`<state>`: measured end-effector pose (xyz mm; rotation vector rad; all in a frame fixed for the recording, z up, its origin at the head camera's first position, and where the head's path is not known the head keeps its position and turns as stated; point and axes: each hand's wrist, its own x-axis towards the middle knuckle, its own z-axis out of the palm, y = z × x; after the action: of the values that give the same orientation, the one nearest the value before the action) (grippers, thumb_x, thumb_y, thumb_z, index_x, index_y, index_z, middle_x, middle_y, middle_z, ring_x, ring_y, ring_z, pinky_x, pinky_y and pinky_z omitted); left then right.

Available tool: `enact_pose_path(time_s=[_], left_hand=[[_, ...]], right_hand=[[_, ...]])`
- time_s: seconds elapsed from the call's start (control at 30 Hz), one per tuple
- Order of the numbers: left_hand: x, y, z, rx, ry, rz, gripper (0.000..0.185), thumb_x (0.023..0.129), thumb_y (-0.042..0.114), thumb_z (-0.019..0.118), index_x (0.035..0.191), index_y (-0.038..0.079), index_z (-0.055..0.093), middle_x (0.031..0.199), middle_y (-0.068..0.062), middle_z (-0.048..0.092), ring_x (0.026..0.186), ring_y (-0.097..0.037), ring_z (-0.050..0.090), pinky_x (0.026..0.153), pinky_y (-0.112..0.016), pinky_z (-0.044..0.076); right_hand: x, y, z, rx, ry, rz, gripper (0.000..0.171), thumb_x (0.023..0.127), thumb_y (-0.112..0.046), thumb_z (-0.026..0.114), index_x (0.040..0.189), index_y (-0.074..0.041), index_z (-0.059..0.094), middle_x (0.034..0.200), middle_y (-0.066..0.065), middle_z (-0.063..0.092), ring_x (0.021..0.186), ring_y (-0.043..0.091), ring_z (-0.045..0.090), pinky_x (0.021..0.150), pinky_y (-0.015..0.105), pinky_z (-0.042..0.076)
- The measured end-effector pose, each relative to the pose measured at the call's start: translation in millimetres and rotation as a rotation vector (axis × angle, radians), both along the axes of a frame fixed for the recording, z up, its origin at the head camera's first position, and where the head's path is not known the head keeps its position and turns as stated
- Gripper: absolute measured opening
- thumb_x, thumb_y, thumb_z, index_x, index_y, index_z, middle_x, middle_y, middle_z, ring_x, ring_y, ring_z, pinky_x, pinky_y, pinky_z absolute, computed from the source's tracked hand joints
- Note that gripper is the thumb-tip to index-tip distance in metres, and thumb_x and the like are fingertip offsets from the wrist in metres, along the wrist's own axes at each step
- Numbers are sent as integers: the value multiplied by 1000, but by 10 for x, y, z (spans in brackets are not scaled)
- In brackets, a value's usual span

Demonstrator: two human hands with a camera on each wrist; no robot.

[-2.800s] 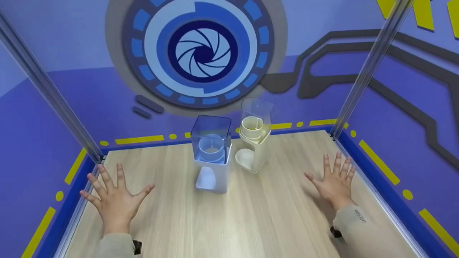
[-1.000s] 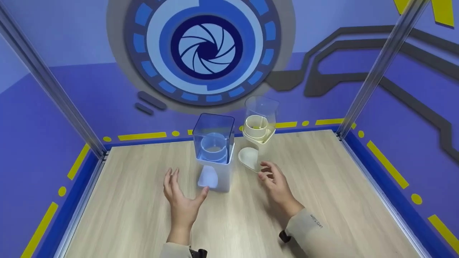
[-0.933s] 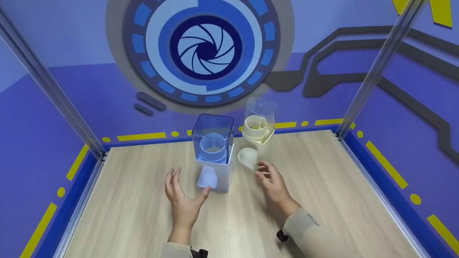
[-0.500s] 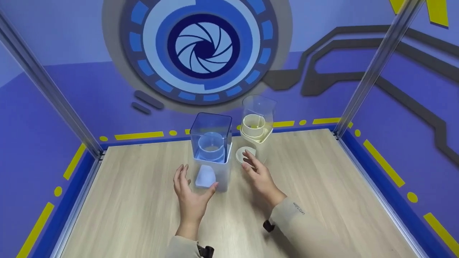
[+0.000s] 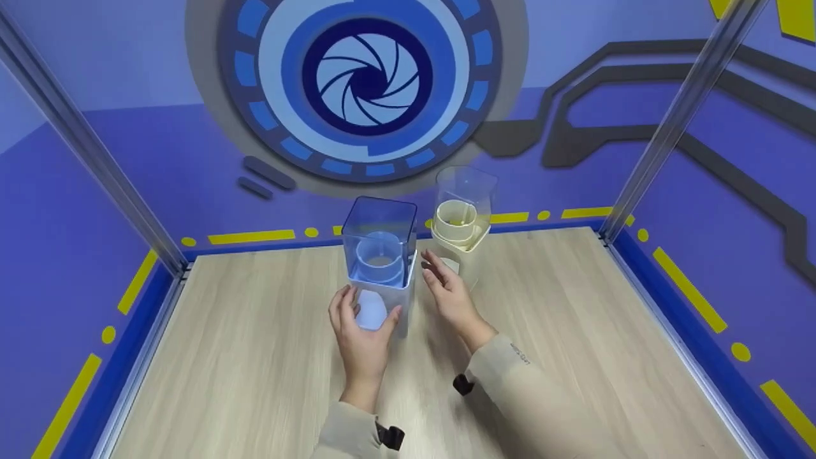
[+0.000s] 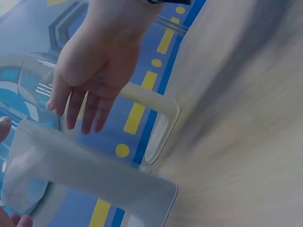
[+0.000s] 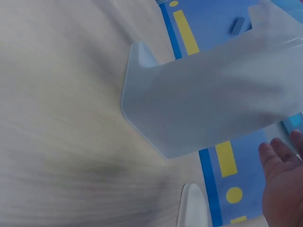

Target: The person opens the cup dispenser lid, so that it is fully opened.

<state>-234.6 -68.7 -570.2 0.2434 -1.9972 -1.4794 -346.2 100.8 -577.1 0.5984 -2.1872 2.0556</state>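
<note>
- Seen: left hand (image 5: pixel 364 338) loosely curved, apparently ungrasping, before blue dispenser (image 5: pixel 380 271); contact unclear.
- Seen: right hand (image 5: pixel 454 299) unclenched and empty, just right of blue dispenser, in front of cream dispenser (image 5: pixel 456 223).
- Located: blue dispenser upright on table (image 5: pixel 255 350).
- Probably best: bring palms evenly onto base (image 7: pixel 203 99), below clear hopper (image 5: pixel 380 223); avoid nudging cream dispenser.

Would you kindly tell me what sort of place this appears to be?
Probably a recording or demonstration booth: blue-purple printed panels and silver metal posts border a pale wood-grain tabletop on three sides.
</note>
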Motion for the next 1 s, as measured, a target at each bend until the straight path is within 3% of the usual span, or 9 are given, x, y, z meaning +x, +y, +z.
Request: enact_pose_path(time_s=[0.27,0.4,0.53,0.8,0.9,1.0], left_hand=[[-77,135,-31,-21,35,17,85,78,28,93,148,3,52,153,-10,42,142,-25,49,114,-32,51],[-100,182,-38,-14,43,10,86,80,24,91,151,-1,49,156,-13,39,142,-26,49,112,-32,52],[-119,216,-50,11,70,8,88,80,22,91,151,-4,48,157,-17,37,139,-27,51,110,-34,54],[-123,185,-60,65,121,6,83,81,17,90,150,-7,48,158,-16,37,136,-30,52,105,-38,58],[-114,150,-71,61,108,2,79,85,19,87,148,-7,49,157,-14,38,135,-28,52,105,-36,58],[-90,116,-79,39,95,-2,76,87,22,85,148,-6,50,157,-13,39,135,-28,52,106,-33,57]], right_hand=[[-46,-83,42,16,-21,22,56,109,-17,53,158,2,36,164,19,41,153,32,42,127,42,35],[-56,-111,36,23,-25,48,56,109,-19,53,159,-2,37,165,15,40,155,28,38,128,43,32],[-39,-136,47,4,-42,61,55,107,-19,56,159,-6,41,163,13,45,152,27,43,126,40,36],[56,-128,68,-38,-73,38,56,103,-12,62,155,-3,45,153,19,56,142,33,54,115,29,49],[117,-144,77,-21,-76,21,55,102,-13,64,154,-3,48,150,20,58,141,34,55,114,33,51],[184,-179,79,-1,-78,-11,57,101,-14,67,154,-3,48,150,21,58,142,35,54,117,45,49]])
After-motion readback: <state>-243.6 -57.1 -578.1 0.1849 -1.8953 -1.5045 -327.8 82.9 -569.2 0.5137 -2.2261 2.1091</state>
